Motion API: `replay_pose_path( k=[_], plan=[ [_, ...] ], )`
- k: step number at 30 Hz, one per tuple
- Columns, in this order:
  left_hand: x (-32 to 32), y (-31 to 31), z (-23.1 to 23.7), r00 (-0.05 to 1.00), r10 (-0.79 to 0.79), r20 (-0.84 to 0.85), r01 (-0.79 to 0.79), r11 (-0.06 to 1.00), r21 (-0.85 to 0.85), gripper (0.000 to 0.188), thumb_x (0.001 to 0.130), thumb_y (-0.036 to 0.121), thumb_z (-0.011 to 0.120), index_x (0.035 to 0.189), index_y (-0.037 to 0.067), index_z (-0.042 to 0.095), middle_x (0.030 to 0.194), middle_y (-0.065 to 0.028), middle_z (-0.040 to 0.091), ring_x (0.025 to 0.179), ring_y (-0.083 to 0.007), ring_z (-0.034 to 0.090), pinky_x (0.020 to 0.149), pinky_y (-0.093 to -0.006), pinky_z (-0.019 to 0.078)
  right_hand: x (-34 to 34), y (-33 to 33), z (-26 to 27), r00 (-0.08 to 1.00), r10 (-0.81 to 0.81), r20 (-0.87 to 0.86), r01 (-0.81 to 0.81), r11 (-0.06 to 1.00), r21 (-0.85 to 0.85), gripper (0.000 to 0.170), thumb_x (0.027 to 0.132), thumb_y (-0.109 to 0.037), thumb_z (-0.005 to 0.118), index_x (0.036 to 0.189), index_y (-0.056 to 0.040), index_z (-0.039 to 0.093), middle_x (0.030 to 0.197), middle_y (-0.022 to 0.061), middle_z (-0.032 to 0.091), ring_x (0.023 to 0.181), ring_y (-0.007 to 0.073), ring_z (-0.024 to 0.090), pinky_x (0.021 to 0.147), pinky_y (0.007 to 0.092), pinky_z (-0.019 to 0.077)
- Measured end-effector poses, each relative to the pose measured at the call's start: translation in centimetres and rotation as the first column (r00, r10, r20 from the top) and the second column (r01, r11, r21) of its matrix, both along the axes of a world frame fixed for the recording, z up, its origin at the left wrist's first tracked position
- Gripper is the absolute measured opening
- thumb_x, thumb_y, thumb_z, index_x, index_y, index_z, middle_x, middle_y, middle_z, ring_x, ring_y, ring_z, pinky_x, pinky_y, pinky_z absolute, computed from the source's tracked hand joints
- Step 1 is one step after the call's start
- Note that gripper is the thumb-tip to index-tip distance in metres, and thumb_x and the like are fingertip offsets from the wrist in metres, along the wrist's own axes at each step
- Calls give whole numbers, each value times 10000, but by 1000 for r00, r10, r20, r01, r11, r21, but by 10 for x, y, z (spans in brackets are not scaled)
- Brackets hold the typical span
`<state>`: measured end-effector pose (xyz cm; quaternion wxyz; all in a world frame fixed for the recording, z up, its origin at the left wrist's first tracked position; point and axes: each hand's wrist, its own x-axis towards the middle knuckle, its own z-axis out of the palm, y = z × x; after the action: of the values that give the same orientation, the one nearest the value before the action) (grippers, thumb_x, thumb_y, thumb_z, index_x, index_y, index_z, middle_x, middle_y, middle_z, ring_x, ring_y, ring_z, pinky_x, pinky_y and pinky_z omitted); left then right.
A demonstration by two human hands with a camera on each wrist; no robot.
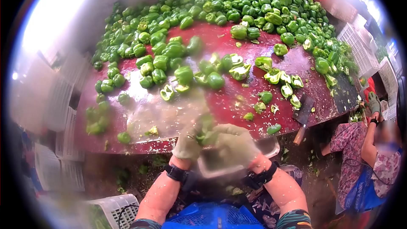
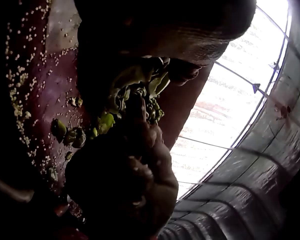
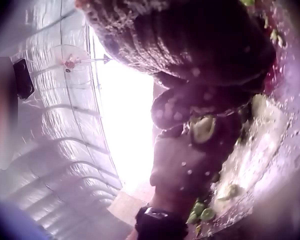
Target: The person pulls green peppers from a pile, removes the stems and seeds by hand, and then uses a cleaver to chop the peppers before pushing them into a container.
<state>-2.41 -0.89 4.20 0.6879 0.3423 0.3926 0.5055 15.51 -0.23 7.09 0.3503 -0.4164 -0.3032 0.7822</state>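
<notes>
Both gloved hands meet at the table's front edge in the head view. The left hand (image 1: 188,142) curls round a green pepper (image 1: 207,129), which is blurred. Against the pepper's other side lies the right hand (image 1: 237,144), its fingers bent onto it. In the left wrist view, pale green flesh and seeds of the pepper (image 2: 140,92) show between the dark hands. The right wrist view shows a piece of the pepper (image 3: 203,128) between the hands; finger details are dark there. Halved peppers (image 1: 239,72) lie beyond the hands on the red table (image 1: 229,101).
A large heap of whole green peppers (image 1: 271,0) covers the table's far side. A cleaver (image 1: 303,110) lies at the right front edge, its handle sticking out. Under the hands is a metal tray (image 1: 271,149). White crates (image 1: 116,210) stand around; another person (image 1: 377,152) sits at right.
</notes>
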Motion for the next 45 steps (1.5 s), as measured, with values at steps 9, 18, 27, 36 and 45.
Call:
replay_pose_path(
  k=[9, 18, 27, 36, 45],
  plan=[
    [33, -11, -1, 953, -118, 278, 153, 983, -106, 411, 1005, 113, 523, 1392, 5, 434, 1003, -71, 625, 748, -117, 569, 657, -283, 505, 2, 1, -10, 999, -43, -25, 42, 999, -32, 198, 921, -35, 523, 1070, -25, 653, 693, -16, 568, 544, 60, 502, 459, 215, 413],
    [16, -8, 18, 987, -74, 143, 101, 977, -186, 374, 859, -76, 525, 1230, -70, 570, 1149, -135, 645, 909, -182, 633, 801, -297, 547, 9, 1, -54, 999, 35, -31, -26, 970, 240, 181, 846, -22, 606, 1002, -55, 692, 743, 8, 637, 602, 90, 584, 520, 238, 480],
    [-14, 4, 0, 999, -35, -21, 33, 993, -115, 391, 733, -148, 420, 1066, -84, 616, 1098, -198, 644, 943, -294, 662, 850, -393, 588, -2, -10, -59, 363, 120, 924, -924, 174, 340, 240, 872, -245, 546, 923, -59, 689, 932, 122, 710, 848, 323, 684, 762, 409, 552],
    [-41, 2, -13, 943, 268, -197, -273, 962, -1, 284, 891, -64, 565, 1173, -35, 579, 1007, -147, 669, 871, -252, 685, 770, -374, 614, -16, 134, -36, 111, -405, 907, -763, 550, 339, 258, 872, -191, 593, 1078, -37, 594, 1031, 212, 652, 975, 381, 644, 876, 458, 524],
    [-55, 4, -17, 921, 346, 177, -307, 927, -215, 351, 799, -161, 469, 1095, -47, 620, 998, -170, 666, 857, -263, 683, 747, -399, 625, -84, 203, -72, -30, -150, 988, -725, 684, 82, 371, 855, -216, 626, 1226, -206, 635, 1249, 189, 613, 1177, 382, 591, 963, 478, 506]
  ],
)
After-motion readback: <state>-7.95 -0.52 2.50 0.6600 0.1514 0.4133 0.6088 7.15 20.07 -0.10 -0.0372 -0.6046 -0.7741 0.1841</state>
